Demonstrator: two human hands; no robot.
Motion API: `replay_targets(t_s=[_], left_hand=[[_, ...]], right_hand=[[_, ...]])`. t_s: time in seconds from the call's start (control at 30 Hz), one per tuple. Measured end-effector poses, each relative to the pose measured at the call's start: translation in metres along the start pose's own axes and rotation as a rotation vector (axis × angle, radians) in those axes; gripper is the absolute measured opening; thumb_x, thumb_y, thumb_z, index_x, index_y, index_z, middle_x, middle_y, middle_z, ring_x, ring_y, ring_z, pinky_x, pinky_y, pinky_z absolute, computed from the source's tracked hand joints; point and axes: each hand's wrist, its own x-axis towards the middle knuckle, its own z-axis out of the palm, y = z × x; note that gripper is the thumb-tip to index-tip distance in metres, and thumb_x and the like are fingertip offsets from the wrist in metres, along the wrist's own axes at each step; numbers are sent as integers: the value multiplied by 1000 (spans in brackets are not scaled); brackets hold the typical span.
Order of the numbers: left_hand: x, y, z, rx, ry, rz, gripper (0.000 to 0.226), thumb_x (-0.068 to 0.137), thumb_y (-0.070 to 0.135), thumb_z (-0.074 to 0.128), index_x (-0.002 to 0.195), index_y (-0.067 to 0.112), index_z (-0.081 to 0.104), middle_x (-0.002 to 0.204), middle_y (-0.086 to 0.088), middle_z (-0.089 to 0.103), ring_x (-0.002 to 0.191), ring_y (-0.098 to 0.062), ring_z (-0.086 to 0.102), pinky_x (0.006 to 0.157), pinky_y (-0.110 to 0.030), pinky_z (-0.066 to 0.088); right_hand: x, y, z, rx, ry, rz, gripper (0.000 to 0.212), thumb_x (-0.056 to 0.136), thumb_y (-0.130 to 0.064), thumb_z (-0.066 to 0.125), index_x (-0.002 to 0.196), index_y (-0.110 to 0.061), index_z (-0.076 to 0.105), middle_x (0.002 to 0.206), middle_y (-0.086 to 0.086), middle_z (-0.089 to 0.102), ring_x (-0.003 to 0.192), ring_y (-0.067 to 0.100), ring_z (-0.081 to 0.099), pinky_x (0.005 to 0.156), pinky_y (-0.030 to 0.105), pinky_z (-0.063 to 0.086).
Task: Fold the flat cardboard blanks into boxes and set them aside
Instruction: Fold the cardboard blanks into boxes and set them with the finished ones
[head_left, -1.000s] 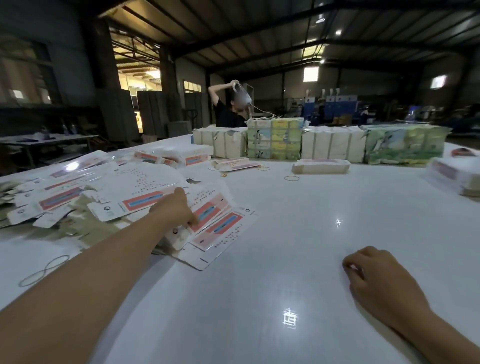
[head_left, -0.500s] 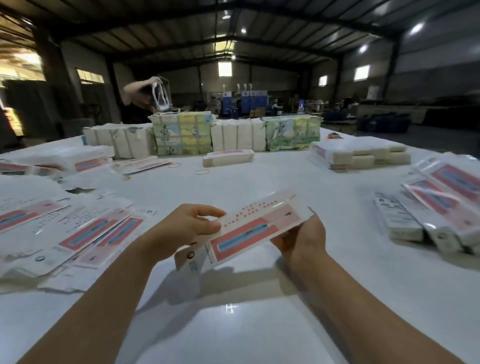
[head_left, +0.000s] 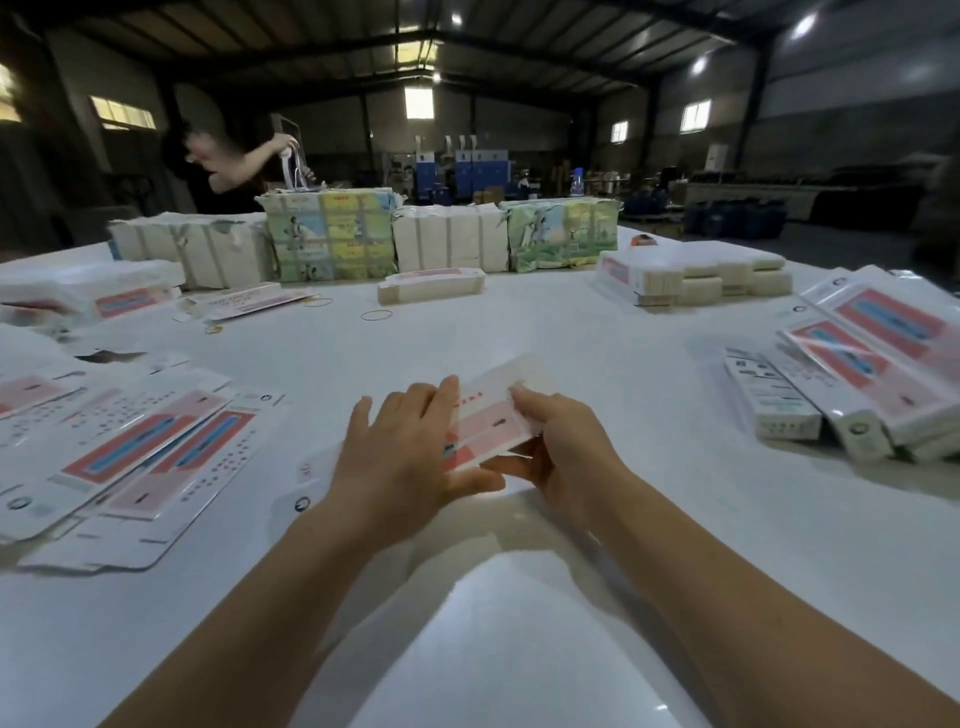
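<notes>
Both hands hold one white cardboard blank (head_left: 491, 415) with a red panel, just above the white table (head_left: 519, 649) at the centre. My left hand (head_left: 400, 452) covers its left part, fingers spread over the top, thumb underneath. My right hand (head_left: 561, 447) grips its right end. A white tab of the blank (head_left: 306, 493) sticks out to the left below my left wrist. Flat blanks (head_left: 130, 452) with red and blue panels lie spread at the left. Folded boxes (head_left: 852, 384) lie in a pile at the right.
Wrapped bundles of stock (head_left: 332, 234) line the far edge, with a short stack (head_left: 431, 286) and a larger one (head_left: 696, 275) in front. Rubber bands (head_left: 376, 315) lie on the table. A person (head_left: 228, 166) works behind the bundles at the far left.
The blank came off the left pile in my left hand and now sits at the centre between both hands. My hands have closed in on it, and the view has swung right.
</notes>
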Motion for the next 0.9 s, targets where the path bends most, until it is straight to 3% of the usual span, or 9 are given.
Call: replay_targets(t_s=[0.07,0.13,0.23,0.33,0.5,0.57,0.7,0.83,0.9], left_hand=[[0,0,-1,-74,100,2,108,61,83,32,148,20,21,135,1,43,113,-18,43,98,-38,45],[-2,-1,-7,-185,177,23,106,60,79,41,145,17,29,128,-2,48,106,-16,45,87,-33,50],[-4,-1,-14,-203,283,74,102,63,80,49,140,13,38,121,-6,53,100,-18,47,85,-37,50],[-7,-1,-19,-164,271,102,97,63,70,64,138,13,40,121,-6,53,100,-20,47,87,-38,47],[-11,3,-25,-55,288,166,95,61,65,72,133,10,46,114,-8,57,94,-24,49,80,-37,46],[-12,2,-26,32,278,176,92,60,65,73,129,9,50,109,-9,59,89,-24,51,75,-36,46],[-12,2,-29,90,273,153,70,63,62,74,111,13,60,96,-4,64,80,-25,55,69,-35,39],[-7,4,-30,-33,162,-42,60,67,69,64,105,24,51,87,7,50,78,-16,43,57,-29,31],[-3,-1,-30,-156,116,-165,59,67,71,62,100,25,48,86,9,49,78,-16,47,56,-30,37]], right_hand=[[-4,-4,-1,92,-67,20,22,98,-23,48,96,-6,63,83,14,74,72,26,73,57,34,58],[-6,-7,-2,191,-137,61,24,98,-22,46,100,-5,63,88,16,74,75,28,72,57,35,58],[-8,-8,-5,203,-250,49,25,98,-12,44,105,3,62,95,19,72,83,30,72,62,33,58],[-7,-9,-9,132,-274,-12,20,89,1,50,104,3,63,93,18,71,81,27,71,61,31,59],[-7,-9,-15,56,-348,36,32,74,-8,69,106,-5,65,84,11,68,63,14,64,39,18,45],[-4,-8,-16,-160,-270,-67,22,81,0,64,102,-6,65,76,9,68,54,12,59,37,19,38],[-1,-2,-15,-489,-131,-237,25,78,10,51,94,-1,67,59,11,53,43,15,43,38,21,35],[-2,-6,-9,-183,-9,-194,11,88,-1,52,91,-5,62,68,10,58,45,17,51,42,26,44],[-3,-7,-8,-34,145,-296,6,94,-8,51,96,-11,56,80,14,60,51,19,60,47,29,51]])
